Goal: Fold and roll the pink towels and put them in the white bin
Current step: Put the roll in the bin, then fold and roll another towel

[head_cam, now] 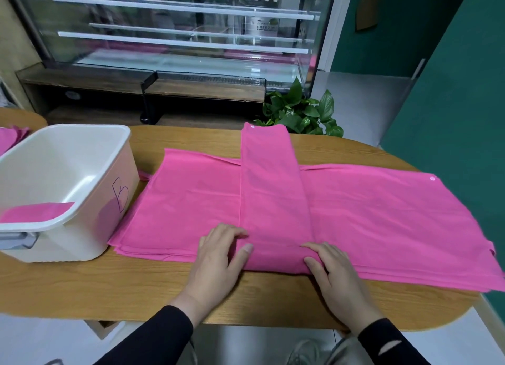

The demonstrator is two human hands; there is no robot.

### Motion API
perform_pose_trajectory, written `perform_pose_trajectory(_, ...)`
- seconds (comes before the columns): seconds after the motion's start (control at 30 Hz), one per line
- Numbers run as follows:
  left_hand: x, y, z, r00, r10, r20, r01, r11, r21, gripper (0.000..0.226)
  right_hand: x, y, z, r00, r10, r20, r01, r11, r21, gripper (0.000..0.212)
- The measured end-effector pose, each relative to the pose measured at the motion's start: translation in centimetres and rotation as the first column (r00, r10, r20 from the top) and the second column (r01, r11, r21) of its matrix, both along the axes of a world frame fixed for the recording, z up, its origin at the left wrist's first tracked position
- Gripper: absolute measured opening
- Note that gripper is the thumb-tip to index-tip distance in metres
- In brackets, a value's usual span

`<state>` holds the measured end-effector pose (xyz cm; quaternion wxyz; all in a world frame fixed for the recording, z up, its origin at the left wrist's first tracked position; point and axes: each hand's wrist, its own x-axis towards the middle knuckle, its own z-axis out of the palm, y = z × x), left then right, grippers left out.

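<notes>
Left hand (218,258) and right hand (332,271), each grip open, press the folded towel strip (273,195) on the surface (136,288).

Plain hot-pink towels (355,214) on the wood-grain tan table (136,288); white bin (82,228), left of the towels, bears purple handwriting; black sleeves (153,337).
</notes>
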<state>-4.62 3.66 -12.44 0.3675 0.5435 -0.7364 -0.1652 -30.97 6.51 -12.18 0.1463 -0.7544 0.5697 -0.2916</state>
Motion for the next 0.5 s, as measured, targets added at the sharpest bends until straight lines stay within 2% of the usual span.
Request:
perform_pose_trajectory(0.13, -0.25, 0.37, -0.10, 0.968, -0.121, 0.218, 0.131, 0.991, -0.030, 0.053, 0.18, -0.13, -0.25, 1.000, -0.028, -0.012, 0.028, 1.000, 0.001, 0.046)
perform_pose_trajectory(0.23, -0.26, 0.14, 0.18, 0.971, -0.109, 0.212, 0.111, 0.994, 0.004, 0.054, 0.41, 0.03, -0.14, 0.995, -0.079, -0.066, 0.075, 0.995, -0.066, 0.045)
perform_pose_trajectory(0.33, -0.40, 0.00, 0.25, 0.975, -0.091, 0.202, 0.085, 0.996, 0.036, 0.054, 0.42, 0.38, -0.26, 0.990, -0.018, -0.140, -0.002, 0.990, -0.138, 0.040)
perform_pose_trajectory(0.4, -0.63, -0.02, 0.26, 0.978, -0.074, 0.197, 0.066, 0.997, 0.045, 0.056, 0.32, 0.40, -0.43, 0.981, 0.031, -0.192, -0.052, 0.993, -0.106, 0.049)
perform_pose_trajectory(0.5, -0.75, 0.01, 0.25, 0.980, -0.057, 0.192, 0.049, 0.998, 0.048, 0.056, 0.37, 0.08, -0.51, 0.980, 0.013, -0.198, -0.028, 0.997, -0.071, 0.055)
